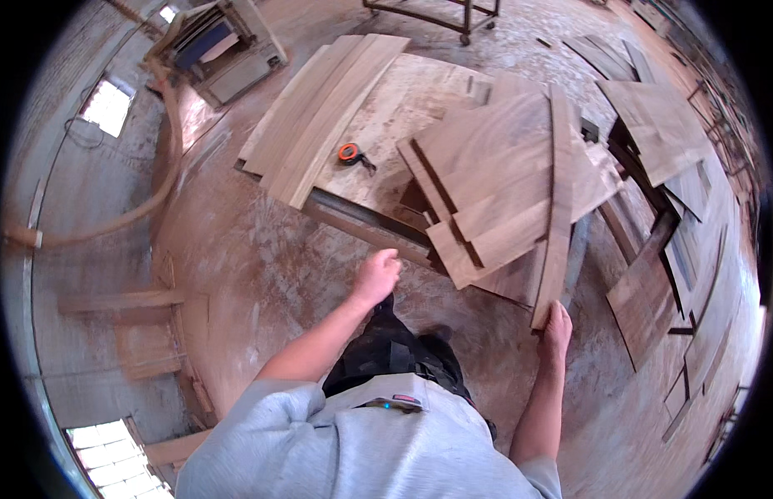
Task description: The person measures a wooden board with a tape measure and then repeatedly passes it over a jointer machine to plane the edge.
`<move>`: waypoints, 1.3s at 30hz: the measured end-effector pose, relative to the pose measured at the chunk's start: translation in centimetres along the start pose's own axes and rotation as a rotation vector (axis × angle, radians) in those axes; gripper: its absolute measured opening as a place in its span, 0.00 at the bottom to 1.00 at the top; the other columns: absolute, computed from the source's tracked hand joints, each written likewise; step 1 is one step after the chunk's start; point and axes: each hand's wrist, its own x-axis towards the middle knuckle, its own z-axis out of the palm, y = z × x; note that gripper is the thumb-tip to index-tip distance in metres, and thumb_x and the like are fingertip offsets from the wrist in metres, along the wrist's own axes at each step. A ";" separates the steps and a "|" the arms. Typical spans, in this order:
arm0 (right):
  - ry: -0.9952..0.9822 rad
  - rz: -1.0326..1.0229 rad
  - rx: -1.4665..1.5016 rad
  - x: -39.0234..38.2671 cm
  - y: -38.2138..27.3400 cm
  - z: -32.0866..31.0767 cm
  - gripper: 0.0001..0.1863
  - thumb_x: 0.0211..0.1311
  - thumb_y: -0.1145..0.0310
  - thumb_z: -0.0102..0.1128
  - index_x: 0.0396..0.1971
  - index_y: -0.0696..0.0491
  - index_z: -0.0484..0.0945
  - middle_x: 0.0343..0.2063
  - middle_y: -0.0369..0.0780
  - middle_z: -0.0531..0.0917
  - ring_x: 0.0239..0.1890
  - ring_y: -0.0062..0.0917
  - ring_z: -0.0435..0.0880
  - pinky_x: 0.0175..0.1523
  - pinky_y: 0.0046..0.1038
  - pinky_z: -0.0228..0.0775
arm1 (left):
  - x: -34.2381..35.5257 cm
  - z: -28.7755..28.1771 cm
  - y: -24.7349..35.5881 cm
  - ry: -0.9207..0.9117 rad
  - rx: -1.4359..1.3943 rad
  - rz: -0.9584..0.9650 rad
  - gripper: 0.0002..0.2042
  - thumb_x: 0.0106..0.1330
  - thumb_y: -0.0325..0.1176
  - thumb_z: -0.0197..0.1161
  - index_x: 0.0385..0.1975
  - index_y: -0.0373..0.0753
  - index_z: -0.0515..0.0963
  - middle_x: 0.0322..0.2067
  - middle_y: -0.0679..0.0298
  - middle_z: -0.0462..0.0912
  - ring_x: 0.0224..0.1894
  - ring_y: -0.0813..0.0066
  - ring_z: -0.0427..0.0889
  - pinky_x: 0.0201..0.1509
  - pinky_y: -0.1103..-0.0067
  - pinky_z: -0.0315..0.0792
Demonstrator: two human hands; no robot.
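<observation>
Narrow board (pixel 558 200) runs over the right part of the panel stack (pixel 498 175), near end sticking out past it toward the person; can't tell if it lies flat on the stack or is raised a bit. Right hand (pixel 556 329) grips that near end. Left hand (pixel 378 276) is left of the stack's near corner, fingers curled closed, nothing visible in it. Handling guess: wood, stiff along its length, moderate weight, but long, so an end-only hold likely leaves the far end nose-heavy. Better hold: one hand near mid-length, other at the near end, thumbs on top. Faces look smooth, maybe dusty, so could slide on the panels; edges probably chip if knocked. Tape measure (pixel 348 153) sits left of the stack on the worktop (pixel 395 91), beside the pale planks (pixel 328 108).
</observation>
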 end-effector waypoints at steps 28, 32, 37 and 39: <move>0.391 0.065 -0.053 -11.6 -3.2 33.5 0.10 0.69 0.63 0.52 0.31 0.53 0.74 0.19 0.35 0.77 0.15 0.17 0.75 0.17 0.18 0.65 | 34.0 -42.0 -25.4 0.377 -0.395 -0.676 0.13 0.61 0.37 0.64 0.38 0.34 0.79 0.29 0.63 0.78 0.25 0.71 0.76 0.22 0.74 0.69; 0.325 0.099 -0.086 -10.8 -3.8 37.7 0.10 0.70 0.64 0.53 0.33 0.55 0.75 0.20 0.36 0.78 0.16 0.17 0.75 0.18 0.19 0.65 | 33.1 -42.8 -21.3 0.330 -0.201 -0.581 0.11 0.61 0.34 0.62 0.33 0.30 0.78 0.20 0.64 0.75 0.13 0.77 0.69 0.13 0.79 0.63; 0.228 0.105 -0.125 -8.9 -4.0 41.4 0.10 0.69 0.63 0.53 0.33 0.54 0.75 0.20 0.36 0.78 0.15 0.18 0.75 0.18 0.19 0.65 | 33.1 -44.3 -22.6 0.252 -0.257 -0.535 0.09 0.62 0.33 0.61 0.31 0.32 0.77 0.19 0.66 0.75 0.10 0.80 0.67 0.12 0.81 0.61; 0.168 0.158 -0.115 -8.2 -4.3 43.1 0.09 0.69 0.64 0.53 0.35 0.54 0.76 0.22 0.35 0.79 0.18 0.17 0.76 0.20 0.19 0.66 | 32.8 -45.3 -22.7 0.162 -0.337 -0.469 0.08 0.62 0.32 0.61 0.32 0.33 0.76 0.19 0.67 0.74 0.11 0.82 0.67 0.13 0.83 0.61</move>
